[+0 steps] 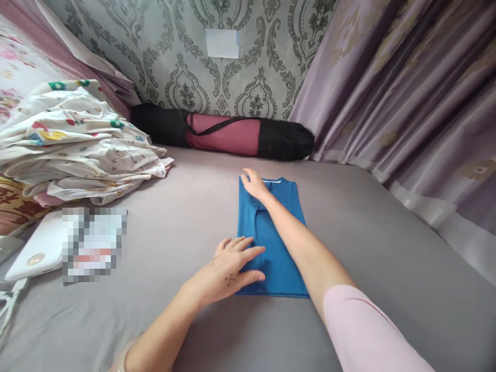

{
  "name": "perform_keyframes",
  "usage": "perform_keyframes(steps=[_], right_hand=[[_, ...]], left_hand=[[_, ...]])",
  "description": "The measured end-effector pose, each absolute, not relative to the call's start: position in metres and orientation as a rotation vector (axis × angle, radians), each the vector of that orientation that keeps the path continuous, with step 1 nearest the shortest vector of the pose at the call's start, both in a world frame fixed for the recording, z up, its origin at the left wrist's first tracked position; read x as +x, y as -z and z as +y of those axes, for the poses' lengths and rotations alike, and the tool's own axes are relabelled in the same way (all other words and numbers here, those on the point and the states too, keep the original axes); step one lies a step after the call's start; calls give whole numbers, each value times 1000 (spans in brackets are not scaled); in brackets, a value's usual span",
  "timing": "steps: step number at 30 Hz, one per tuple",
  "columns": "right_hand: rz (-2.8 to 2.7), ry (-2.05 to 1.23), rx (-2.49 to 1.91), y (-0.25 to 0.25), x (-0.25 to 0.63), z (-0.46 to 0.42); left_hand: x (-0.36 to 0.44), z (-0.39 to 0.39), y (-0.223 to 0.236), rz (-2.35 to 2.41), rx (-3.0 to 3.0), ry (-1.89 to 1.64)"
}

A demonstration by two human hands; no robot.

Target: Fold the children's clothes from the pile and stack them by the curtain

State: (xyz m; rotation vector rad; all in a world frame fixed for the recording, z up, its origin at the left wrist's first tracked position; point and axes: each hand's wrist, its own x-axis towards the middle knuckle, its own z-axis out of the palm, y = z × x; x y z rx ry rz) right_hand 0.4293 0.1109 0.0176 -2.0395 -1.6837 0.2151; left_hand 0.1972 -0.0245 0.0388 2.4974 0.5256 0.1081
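"Where's the blue T-shirt [281, 248], and how do the hands sit?"

"Centre to lower centre of the frame, flat on the grey sheet [186, 206]; the left hand [232, 268] is palm down over its lower left edge, fingers spread apart; the right hand [253, 185] is at its upper left corner, though I cannot tell whether its fingers pinch any cloth."

"Which step is it, then?"

"Judging by the flap [246, 219] along the left side, settling that inward fold; it looks nearly straight."

"And the next move calls for?"

"Light, level palms, I'd say; thin cloth could ruck if dragged."
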Motion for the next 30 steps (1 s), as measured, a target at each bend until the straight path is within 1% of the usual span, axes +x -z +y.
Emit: perform_keyframes(steps=[2,5,8,12,16,19,25,30], right_hand=[[-1687,-149,-1952,-28,449,90],[-1923,-243,-1903,-36,473,48],[-2127,-270,-1864,-34,480,13],[-2260,-73,-1891,-29,468,-7],[-2334,165,-2022,-31,453,-11],[-2353,220,-2078,-38,447,-14],[-2169,189,-2178,-44,448,5],[-1974,57,-2233,-25,442,48]], left_hand=[[197,-23,-38,568,2494,-237],[196,-22,-37,606,2507,-302],[195,-22,-35,586,2551,-235],[194,-21,-31,569,2566,-94],[193,-19,-25,558,2580,-112],[192,-18,-23,549,2579,-122],[192,-21,-32,502,2552,-186],[194,-21,-41,464,2478,-114]])
